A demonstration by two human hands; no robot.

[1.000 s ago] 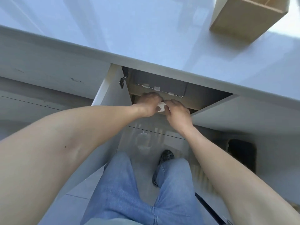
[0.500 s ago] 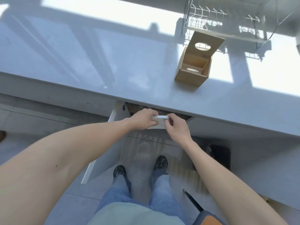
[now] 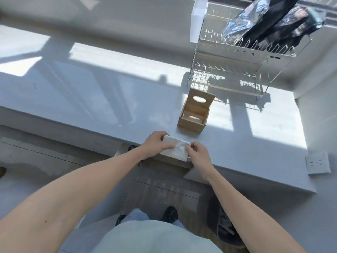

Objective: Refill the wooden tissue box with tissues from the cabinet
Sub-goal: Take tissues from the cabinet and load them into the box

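A white stack of tissues is held between both my hands just above the front edge of the grey counter. My left hand grips its left end, my right hand grips its right end. The wooden tissue box stands on the counter a little beyond and to the right of the tissues, its hinged lid with an oval hole tipped up and back, the inside looking empty. Below my hands the cabinet is open, its door swung out to the left.
A two-tier wire dish rack stands behind the box, with dark plastic bags on its top tier. A white wall socket is at the right. My legs and shoes stand on the floor below.
My hands have lifted the tissues out of the cabinet and up to the counter's front edge. The view has risen, showing the whole box and rack.
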